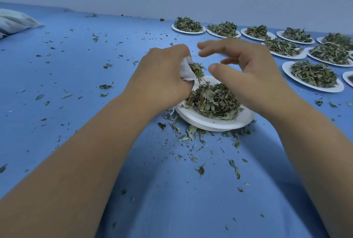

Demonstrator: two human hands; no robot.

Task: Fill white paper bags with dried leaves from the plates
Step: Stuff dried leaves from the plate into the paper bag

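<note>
My left hand (pixel 162 79) grips a small white paper bag (pixel 52 69) over the left edge of a white plate (pixel 210 122). Dried leaves stick out of the bag's mouth. A heap of dried green leaves (pixel 214 102) lies on that plate. My right hand (pixel 246 69) hovers above the heap, just right of the bag, its fingers loosely spread and holding nothing. The bag's lower part is hidden inside my left fist.
Several more white plates (pixel 313 74) heaped with dried leaves stand in rows at the far right. Loose leaf bits are scattered over the blue table (pixel 86 65), thickest in front of the near plate. A pile of white bags (pixel 15 21) lies at the far left, below a pale wall.
</note>
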